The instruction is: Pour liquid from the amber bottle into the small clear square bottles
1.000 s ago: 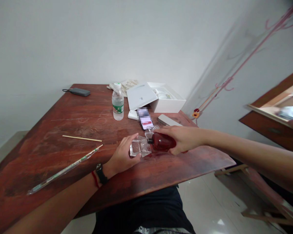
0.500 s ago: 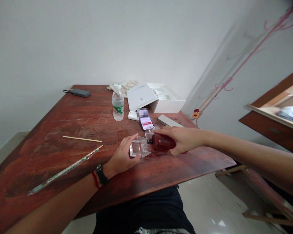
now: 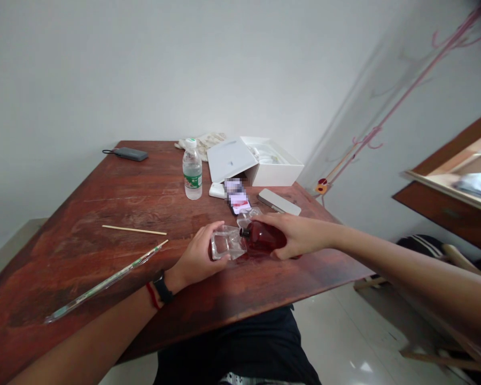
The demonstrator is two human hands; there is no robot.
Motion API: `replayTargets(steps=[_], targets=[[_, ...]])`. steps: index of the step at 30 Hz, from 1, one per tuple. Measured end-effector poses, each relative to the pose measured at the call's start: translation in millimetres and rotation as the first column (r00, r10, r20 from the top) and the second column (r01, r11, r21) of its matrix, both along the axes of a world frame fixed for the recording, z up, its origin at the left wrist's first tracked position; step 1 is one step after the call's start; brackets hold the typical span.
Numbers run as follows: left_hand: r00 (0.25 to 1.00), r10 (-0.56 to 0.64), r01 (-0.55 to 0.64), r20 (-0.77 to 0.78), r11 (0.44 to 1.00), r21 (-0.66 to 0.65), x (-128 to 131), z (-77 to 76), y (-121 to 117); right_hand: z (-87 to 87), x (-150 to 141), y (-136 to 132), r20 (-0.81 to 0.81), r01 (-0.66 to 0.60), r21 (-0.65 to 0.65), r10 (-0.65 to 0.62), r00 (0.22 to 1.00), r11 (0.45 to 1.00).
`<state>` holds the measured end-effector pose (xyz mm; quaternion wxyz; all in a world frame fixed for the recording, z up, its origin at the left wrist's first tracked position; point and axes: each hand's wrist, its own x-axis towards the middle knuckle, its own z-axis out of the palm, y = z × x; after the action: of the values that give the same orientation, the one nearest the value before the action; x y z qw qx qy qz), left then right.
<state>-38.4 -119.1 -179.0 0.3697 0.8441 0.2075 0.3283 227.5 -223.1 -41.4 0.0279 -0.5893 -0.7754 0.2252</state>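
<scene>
Red glass bottle is lying on its side near the front edge of the desk, and the right hand is gripping it from above, fingers wrapped closed around its body. Its dark cap is pointing left and sitting right against a square clear glass bottle, which the left hand is holding, fingers curled over the top of the glass. So the step in hand is a two-handed hold with the two bottles meeting, and that hold is calling for both sets of fingers to stay firm and steady.

Left of the red bottle, a watch and a red string are circling the left wrist, a long glass tube is lying on the desk, and a thin wooden stick is resting beyond it. Just behind the red bottle, a small clear glass piece is sitting by a phone and a silver case. Farther back, a white box is standing open, with a water bottle and a power bank beyond.
</scene>
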Motion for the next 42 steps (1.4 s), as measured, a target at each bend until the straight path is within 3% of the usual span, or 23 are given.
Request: replayTargets(steps=[11,17,21,27,37,42], targets=[[0.985,-0.132,0.138,-0.115,0.989,0.051,-10,20.2,19,-15.3,-2,-4,-0.045,0.049,0.025,-0.048,0.998,0.998],[0.983,-0.117,0.129,-0.142,0.988,0.079,-14,17.7,32,-32.3,3,-6,-0.287,0.126,0.051,-0.106,0.952,0.991],[0.985,-0.041,0.058,-0.165,0.993,0.105,-16,16.6,44,-48.6,15,-5,-0.554,0.184,0.049,-0.127,0.823,0.982],[0.972,0.04,-0.013,-0.231,0.993,0.117,-23,21.0,61,-68.8,46,7,-0.845,0.267,0.08,-0.076,0.529,0.96],[0.936,0.139,-0.099,-0.325,0.986,0.137,-33,18.0,71,-93.9,100,16,-0.97,0.415,-0.006,-0.105,0.217,0.91],[0.901,0.185,-0.13,-0.391,0.978,0.164,-38,23.0,73,-106.1,109,15,-0.99,0.474,-0.043,-0.102,0.1,0.88]])
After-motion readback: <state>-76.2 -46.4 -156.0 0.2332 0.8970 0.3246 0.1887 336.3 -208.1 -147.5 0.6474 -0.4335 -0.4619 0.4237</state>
